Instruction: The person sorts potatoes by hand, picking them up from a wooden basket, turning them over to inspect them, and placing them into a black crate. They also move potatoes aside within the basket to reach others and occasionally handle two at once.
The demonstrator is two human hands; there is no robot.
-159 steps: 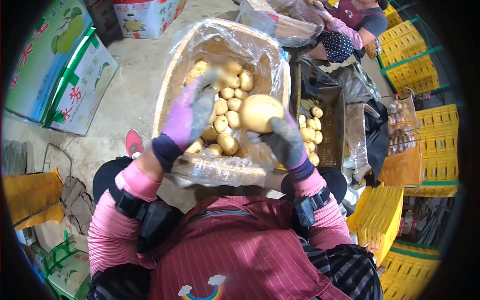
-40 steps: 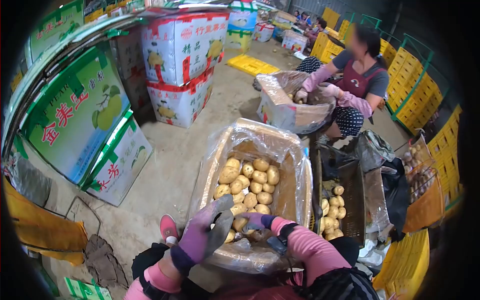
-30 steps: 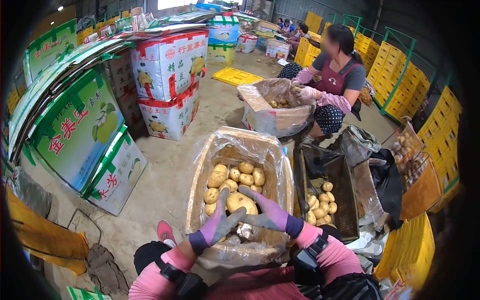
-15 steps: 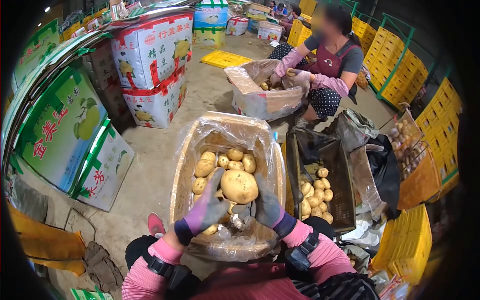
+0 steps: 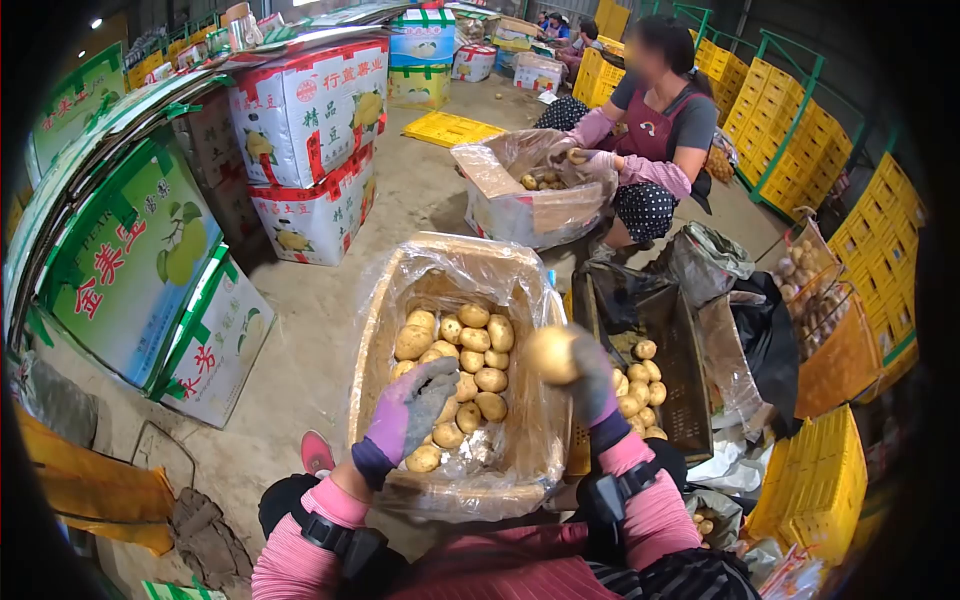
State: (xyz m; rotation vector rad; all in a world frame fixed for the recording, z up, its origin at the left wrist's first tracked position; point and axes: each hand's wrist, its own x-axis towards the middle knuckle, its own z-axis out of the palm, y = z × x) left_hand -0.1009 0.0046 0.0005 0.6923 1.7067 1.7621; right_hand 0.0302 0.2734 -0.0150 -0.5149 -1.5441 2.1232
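In front of me stands a cardboard box (image 5: 359, 330) lined with clear plastic, with several potatoes (image 5: 490, 380) lying in it. A large potato (image 5: 550, 354) is gripped in my gloved right hand (image 5: 592, 378), over the box's right rim; it looks slightly blurred. My gloved left hand (image 5: 415, 402) hovers over the left part of the box, fingers apart and holding nothing. To the right of the box is a dark crate (image 5: 690, 400) with more potatoes (image 5: 638, 385) at its near left side.
Ahead, a co-worker (image 5: 655, 130) handles potatoes over another plastic-lined box (image 5: 535, 215). Printed cartons (image 5: 310, 110) are stacked on the left. Yellow crates (image 5: 815, 490) stand at the right, and a flat yellow crate (image 5: 450, 123) lies on the floor.
The large potato has gone from between both hands to my right hand alone, moving right toward the dark crate. My left hand has let go of it and opened.
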